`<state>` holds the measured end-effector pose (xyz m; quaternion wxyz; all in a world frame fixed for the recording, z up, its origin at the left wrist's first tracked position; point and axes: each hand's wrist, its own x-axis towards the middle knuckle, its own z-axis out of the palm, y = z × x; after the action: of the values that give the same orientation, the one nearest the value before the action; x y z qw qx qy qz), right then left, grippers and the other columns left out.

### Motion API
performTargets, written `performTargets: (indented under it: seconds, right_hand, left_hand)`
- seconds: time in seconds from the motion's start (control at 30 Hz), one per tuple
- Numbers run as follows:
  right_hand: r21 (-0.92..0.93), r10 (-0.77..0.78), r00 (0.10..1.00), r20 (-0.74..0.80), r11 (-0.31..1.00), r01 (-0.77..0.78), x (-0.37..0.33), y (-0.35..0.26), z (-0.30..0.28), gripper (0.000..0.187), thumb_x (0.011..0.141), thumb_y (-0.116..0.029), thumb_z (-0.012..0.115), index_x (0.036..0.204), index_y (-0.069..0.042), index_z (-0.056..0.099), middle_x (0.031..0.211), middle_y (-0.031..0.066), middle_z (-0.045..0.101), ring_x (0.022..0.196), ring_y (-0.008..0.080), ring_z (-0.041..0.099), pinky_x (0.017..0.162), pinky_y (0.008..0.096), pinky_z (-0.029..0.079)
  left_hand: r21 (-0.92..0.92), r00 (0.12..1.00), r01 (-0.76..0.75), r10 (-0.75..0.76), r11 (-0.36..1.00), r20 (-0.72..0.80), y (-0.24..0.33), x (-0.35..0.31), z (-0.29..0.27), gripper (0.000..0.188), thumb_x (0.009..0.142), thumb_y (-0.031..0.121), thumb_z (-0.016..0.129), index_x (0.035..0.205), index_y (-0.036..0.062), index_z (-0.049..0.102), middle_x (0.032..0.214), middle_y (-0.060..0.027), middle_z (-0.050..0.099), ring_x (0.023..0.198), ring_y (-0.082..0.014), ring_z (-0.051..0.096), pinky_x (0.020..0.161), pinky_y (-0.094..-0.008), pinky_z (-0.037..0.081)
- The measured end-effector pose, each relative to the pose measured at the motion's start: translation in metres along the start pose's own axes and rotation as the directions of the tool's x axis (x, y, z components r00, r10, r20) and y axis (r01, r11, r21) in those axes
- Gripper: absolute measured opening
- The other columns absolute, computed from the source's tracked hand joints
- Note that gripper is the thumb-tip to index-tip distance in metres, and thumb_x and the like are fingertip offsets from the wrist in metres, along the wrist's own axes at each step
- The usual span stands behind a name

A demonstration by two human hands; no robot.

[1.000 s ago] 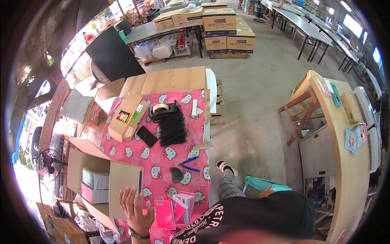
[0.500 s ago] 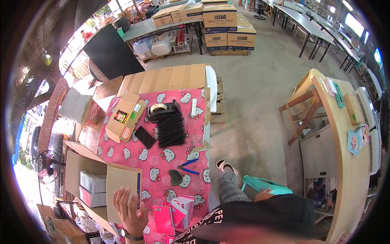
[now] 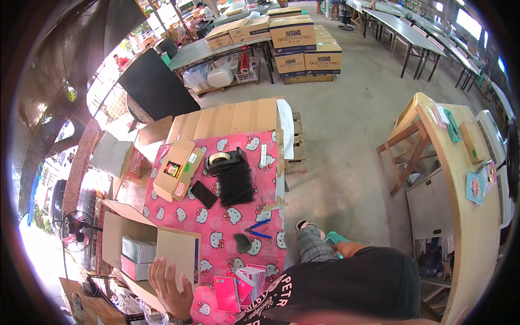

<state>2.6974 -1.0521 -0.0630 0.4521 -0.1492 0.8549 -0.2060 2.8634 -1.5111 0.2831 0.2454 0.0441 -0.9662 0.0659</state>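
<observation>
My left hand, fingers stretched and slightly spread, holds nothing. It lies against the flap of an open cardboard box whose inside holds stacks of notebooks. Beside that hand, several pink spiral notebooks stand fanned on the pink patterned tablecloth, close to my black shirt. My right hand is low at my right side by a teal plastic stool; only skin shows there and its fingers are hidden.
Blue-handled pliers, a dark rounded piece, a phone, black spiral coils, a tape dispenser and a small open carton lie on the table. A wooden counter runs along the right.
The view has shifted, so the table sits lower and further right. My right hand, earlier seen on the teal stool, is now mostly hidden, as is the stool. My left hand stays spread by the box.
</observation>
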Motion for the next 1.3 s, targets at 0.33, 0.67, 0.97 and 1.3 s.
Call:
performTargets:
  seconds: [0.33, 0.67, 0.97, 1.3]
  right_hand:
    - [0.122, 0.290, 0.957, -0.001, 0.950, -0.288, 0.087, 0.170, 0.091, 0.049, 0.084, -0.037, 0.069, 0.130, -0.020, 0.065, 0.129, 0.0158, 0.064, 0.126, 0.0380, 0.057, 0.104, 0.0480, 0.044]
    - [0.127, 0.215, 0.976, -0.045, 0.970, -0.208, 0.109, 0.234, 0.108, 0.054, 0.082, -0.033, 0.072, 0.133, -0.018, 0.063, 0.124, 0.0159, 0.066, 0.126, 0.0330, 0.057, 0.103, 0.0458, 0.045]
    - [-0.013, -0.359, 0.933, 0.022, 0.933, 0.359, 0.172, 0.075, 0.058, 0.052, 0.083, -0.032, 0.070, 0.133, -0.017, 0.063, 0.125, 0.0158, 0.066, 0.125, 0.0333, 0.058, 0.102, 0.0462, 0.045]
    - [-0.005, -0.611, 0.791, -0.025, 0.792, 0.611, 0.204, -0.126, -0.010, 0.051, 0.084, -0.031, 0.068, 0.133, -0.016, 0.063, 0.126, 0.0158, 0.065, 0.124, 0.0336, 0.058, 0.101, 0.0466, 0.046]
  left_hand:
    - [-0.030, 0.995, 0.103, -0.103, 0.994, -0.018, 0.052, -0.034, -0.007, 0.048, 0.092, 0.025, 0.068, 0.135, 0.0071, 0.054, 0.138, -0.0187, 0.056, 0.130, -0.0442, 0.049, 0.108, -0.0587, 0.038]
    - [-0.221, 0.983, -0.144, 0.115, 0.965, -0.142, 0.164, -0.055, 0.011, 0.042, 0.093, 0.020, 0.069, 0.129, 0.0039, 0.055, 0.130, -0.0215, 0.059, 0.125, -0.0454, 0.054, 0.105, -0.0583, 0.042]
    - [-0.284, 0.923, -0.302, 0.205, 0.910, -0.325, 0.233, -0.025, -0.007, 0.041, 0.094, 0.020, 0.066, 0.131, 0.0053, 0.054, 0.130, -0.0211, 0.060, 0.124, -0.0451, 0.056, 0.105, -0.0585, 0.043]
    - [-0.918, 0.943, -0.332, 0.110, 0.215, -0.315, 0.271, -0.041, -0.019, 0.046, 0.096, 0.037, 0.057, 0.131, 0.0067, 0.059, 0.128, -0.0205, 0.061, 0.118, -0.0454, 0.059, 0.100, -0.0581, 0.046]
